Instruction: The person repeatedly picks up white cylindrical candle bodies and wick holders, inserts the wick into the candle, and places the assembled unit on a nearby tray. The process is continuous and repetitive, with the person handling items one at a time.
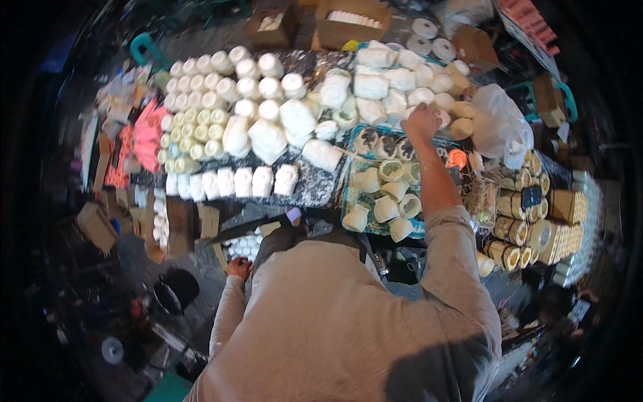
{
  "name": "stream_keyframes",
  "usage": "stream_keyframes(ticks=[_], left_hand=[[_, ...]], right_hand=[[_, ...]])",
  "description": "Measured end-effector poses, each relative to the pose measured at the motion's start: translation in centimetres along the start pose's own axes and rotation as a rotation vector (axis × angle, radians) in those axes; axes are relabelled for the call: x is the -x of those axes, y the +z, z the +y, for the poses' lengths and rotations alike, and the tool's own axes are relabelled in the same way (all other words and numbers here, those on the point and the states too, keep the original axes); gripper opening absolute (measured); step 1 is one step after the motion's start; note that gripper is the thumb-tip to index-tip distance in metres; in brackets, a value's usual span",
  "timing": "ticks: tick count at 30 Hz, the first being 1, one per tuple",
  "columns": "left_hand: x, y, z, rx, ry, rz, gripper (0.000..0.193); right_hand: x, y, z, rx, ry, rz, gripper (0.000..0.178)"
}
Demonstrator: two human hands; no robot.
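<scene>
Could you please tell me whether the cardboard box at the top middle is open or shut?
Open: the cardboard box shows a row of white pieces inside, with no lid covering them.

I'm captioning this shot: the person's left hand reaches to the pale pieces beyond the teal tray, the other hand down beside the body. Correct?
No: the head view shows the right hand reaching to the pale pieces beyond the teal tray; the left hand is down beside the body.
</scene>
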State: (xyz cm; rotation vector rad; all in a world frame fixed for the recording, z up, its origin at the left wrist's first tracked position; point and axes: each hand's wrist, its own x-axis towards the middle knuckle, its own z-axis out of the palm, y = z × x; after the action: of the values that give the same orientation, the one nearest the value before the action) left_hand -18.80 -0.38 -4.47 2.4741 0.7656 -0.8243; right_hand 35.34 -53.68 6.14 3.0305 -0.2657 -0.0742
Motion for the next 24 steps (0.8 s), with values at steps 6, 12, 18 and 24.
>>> stream_keyframes(ticks=[6, 12, 18, 24], left_hand=[[0.6, -4.6, 9.5, 0.179, 0.009, 0.135, 0.043], [-4.2, -9.7, 23.1, -0.157, 0.45, 0.338, 0.054], [-11.0, -7.0, 32.9, -0.427, 0.456, 0.389, 0.047], [-12.9, -4.7, 32.3, -0.391, 0.461, 0.582, 0.027]], right_hand=[[3.3, -1.2, 1.1, -0.066, -0.057, 0.12, 0.059], [11.1, -8.5, 1.5, -0.523, -0.166, 0.224, 0.063], [23.2, -6.3, -8.5, -0.719, -0.295, -0.236, 0.056], [28.1, -2.3, -13.9, -0.549, -0.45, -0.214, 0.051]])
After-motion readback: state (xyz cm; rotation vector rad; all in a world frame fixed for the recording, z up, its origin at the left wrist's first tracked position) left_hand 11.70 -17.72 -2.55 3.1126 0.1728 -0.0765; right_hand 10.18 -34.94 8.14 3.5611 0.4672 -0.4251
